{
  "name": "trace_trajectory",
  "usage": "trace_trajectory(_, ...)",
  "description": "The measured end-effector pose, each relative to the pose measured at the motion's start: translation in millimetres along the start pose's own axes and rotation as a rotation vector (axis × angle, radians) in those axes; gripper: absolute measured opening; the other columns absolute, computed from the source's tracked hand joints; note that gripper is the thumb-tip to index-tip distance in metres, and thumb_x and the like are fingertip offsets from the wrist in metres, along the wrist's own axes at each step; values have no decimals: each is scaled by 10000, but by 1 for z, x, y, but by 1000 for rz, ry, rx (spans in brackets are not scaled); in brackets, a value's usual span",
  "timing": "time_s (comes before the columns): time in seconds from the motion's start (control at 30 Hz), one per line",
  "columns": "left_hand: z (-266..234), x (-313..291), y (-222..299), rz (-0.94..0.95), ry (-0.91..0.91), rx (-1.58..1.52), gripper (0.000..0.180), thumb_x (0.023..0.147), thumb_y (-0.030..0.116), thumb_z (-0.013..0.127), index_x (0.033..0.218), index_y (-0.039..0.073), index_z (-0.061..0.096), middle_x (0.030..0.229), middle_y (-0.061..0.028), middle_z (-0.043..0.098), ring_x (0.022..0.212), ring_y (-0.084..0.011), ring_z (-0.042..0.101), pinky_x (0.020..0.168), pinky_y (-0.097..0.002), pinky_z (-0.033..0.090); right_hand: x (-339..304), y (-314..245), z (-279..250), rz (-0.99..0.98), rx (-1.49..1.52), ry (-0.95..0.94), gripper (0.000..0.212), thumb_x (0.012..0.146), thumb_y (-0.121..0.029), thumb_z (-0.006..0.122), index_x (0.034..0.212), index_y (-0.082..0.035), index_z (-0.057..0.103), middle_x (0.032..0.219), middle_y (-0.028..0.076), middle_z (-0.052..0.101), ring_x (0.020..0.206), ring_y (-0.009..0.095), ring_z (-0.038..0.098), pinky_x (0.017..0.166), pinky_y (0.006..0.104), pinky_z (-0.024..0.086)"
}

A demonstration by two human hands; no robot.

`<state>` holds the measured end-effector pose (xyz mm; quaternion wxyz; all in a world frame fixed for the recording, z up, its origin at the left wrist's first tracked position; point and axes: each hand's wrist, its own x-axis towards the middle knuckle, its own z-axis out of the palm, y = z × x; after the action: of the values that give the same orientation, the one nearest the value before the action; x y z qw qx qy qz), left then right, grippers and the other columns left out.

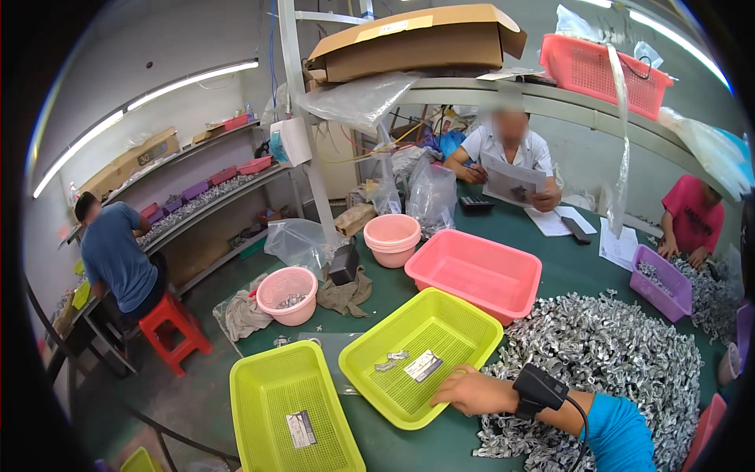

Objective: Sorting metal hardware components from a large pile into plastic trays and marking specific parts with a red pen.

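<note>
- Head view: clock directions take the basket (pixel 444 326) as hub, 12 o'clock lying toward the far side of the table (pixel 562 256).
- Right hand (pixel 464 391): at the 4 o'clock rim of the basket, back of the hand up, fingers bent over the edge. Whether it grips the rim or pinches anything underneath cannot be told.
- Left hand: outside the view; its state cannot be told.
- Parts (pixel 385 366): a few small metal pieces lie on the basket floor toward 9 o'clock, just beside the card (pixel 423 366).
- Heap (pixel 598 362): a wide mound of similar metal pieces at 3 o'clock, reaching close to the basket and the forearm.
- Second basket (pixel 283 381): at 8 o'clock, same green, holding a card (pixel 300 429).
- Pink tray (pixel 472 271): at 1 o'clock, near the basket.
- Pink bowl (pixel 289 295): at 10 o'clock, with some metal pieces inside.
- Step in hand (judged): handling at the basket, with only a few pieces in it.
- Next move (judged): calls for fingers free of the rim, a fingertip pick suited to small jumbled pieces, and the cable of the wrist unit (pixel 540 391) kept clear of the heap.
</note>
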<state>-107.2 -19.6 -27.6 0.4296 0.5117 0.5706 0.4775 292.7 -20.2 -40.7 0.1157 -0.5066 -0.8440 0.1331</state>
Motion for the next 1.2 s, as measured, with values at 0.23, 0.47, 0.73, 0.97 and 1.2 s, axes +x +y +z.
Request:
trace_trajectory(0.23, -6, -5, 0, 7, 47, -80, 207, 765, 105, 471, 910, -40, 498, 800, -56, 529, 715, -122, 466, 629, -229, 373, 10, -16, -6, 68, -335, 169, 200, 670, -100, 455, 859, -89, 519, 780, 53, 537, 792, 203, 512, 706, 317, 358)
trace_trajectory(0.47, -1, -15, 4, 48, 74, -69, 189, 758, 109, 484, 883, -30, 511, 779, -57, 528, 688, -128, 468, 605, -230, 368, 93, -16, 13, 180, -381, 324, 168, 668, -129, 456, 820, -69, 493, 729, 114, 538, 726, 243, 530, 694, 328, 384)
trace_trajectory(0.73, -6, -15, 7, -42, 117, -101, 191, 754, 98, 477, 875, -45, 509, 772, -57, 527, 690, -126, 463, 606, -236, 368, 39, 11, -5, 421, -312, 316, 115, 653, -166, 484, 709, -81, 536, 570, 106, 539, 558, 263, 545, 504, 373, 419)
trace_trajectory(0.97, 11, -6, -5, 31, 71, -10, 204, 752, 97, 470, 893, -46, 507, 789, -63, 528, 700, -130, 465, 628, -238, 370, 62, -4, -1, 492, -254, 301, 114, 663, -124, 459, 681, -47, 541, 610, 131, 552, 576, 276, 553, 498, 365, 433)
trace_trajectory(1.2, 18, 1, -11, -14, 40, -115, 201, 744, 81, 468, 900, -42, 498, 780, -59, 522, 684, -127, 457, 609, -232, 369, 62, -3, -6, 611, -245, 221, 126, 686, -124, 473, 688, -27, 554, 666, 142, 571, 626, 280, 566, 535, 357, 448)
